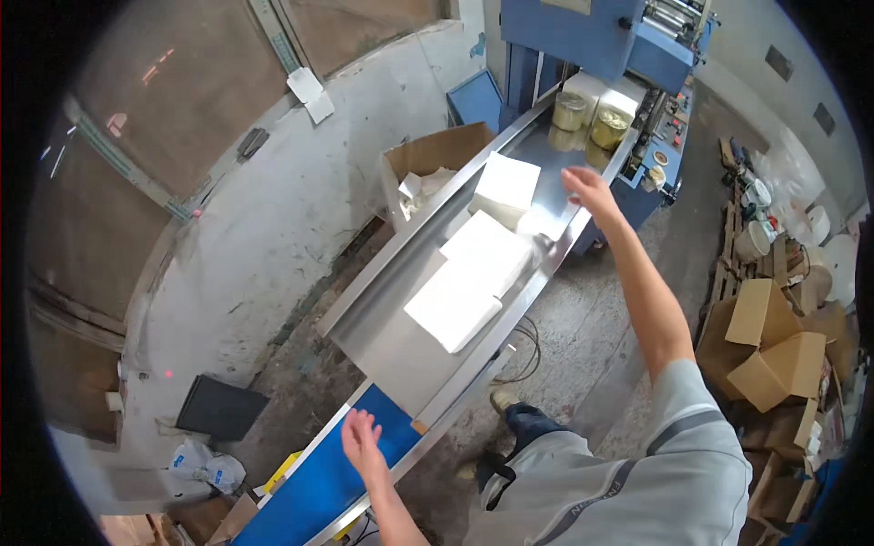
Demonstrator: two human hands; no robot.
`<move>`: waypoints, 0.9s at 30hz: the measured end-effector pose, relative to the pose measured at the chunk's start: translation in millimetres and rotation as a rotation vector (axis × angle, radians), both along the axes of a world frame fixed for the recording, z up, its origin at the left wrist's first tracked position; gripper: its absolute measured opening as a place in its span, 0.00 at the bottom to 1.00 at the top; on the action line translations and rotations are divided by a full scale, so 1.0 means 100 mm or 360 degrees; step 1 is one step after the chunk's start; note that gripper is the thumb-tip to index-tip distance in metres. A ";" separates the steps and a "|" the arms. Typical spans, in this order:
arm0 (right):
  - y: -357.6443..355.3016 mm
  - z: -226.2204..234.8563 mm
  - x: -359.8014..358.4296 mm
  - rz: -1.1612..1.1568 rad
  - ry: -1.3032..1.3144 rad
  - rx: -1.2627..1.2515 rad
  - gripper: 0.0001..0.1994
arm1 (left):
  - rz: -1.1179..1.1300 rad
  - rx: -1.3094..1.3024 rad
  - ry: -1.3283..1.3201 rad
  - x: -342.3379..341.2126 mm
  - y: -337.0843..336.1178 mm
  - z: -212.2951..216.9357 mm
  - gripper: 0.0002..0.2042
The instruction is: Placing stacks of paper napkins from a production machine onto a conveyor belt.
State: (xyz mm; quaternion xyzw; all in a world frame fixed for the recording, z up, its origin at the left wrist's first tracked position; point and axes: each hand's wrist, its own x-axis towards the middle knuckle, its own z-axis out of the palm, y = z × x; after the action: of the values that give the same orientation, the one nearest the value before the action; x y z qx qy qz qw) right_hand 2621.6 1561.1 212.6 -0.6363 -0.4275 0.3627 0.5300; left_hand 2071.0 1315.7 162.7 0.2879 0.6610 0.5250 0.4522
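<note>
My right hand [587, 188] reaches out over the far end of a steel conveyor tray [391, 341], fingers apart, holding nothing. Just left of it lies a white square stack of paper [505, 185]. Two more white stacks [488, 248] [452, 305] lie further down the tray toward me. My left hand [362, 443] hovers open above the blue belt [337, 482] at the near end, empty. Two round wrapped rolls [570, 111] [610, 127] sit at the mouth of the blue machine [592, 36].
An open cardboard box [428, 159] stands left of the tray. Brown cartons [774, 350] pile up at the right on the floor. A black flat box [220, 408] and plastic bags [205, 469] lie at lower left. A control panel [672, 127] is beside the machine.
</note>
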 end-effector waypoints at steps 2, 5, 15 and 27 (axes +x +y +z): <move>0.53 -0.14 0.30 0.0030 -0.0234 0.0040 0.38 | -0.0080 0.0079 0.0106 0.31 0.32 0.28 0.25; 1.24 -0.38 0.46 0.0212 -0.0379 0.0075 0.43 | -0.0324 0.0204 0.0243 0.82 0.91 0.65 0.26; 1.66 -0.72 0.32 0.0758 -0.0699 -0.0279 0.37 | -0.1150 -0.0032 0.0455 2.62 3.47 0.60 0.34; 1.42 -0.58 0.33 0.0712 -0.0498 -0.0248 0.32 | -0.1603 -0.0705 0.0537 3.44 4.21 0.29 0.34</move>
State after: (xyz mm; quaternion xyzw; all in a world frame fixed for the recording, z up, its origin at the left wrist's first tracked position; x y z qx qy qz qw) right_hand 2654.8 1703.4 154.7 -0.6133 -0.6045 0.3999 0.3139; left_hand 2415.0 1736.3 191.3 0.5454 0.5995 0.0407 0.5843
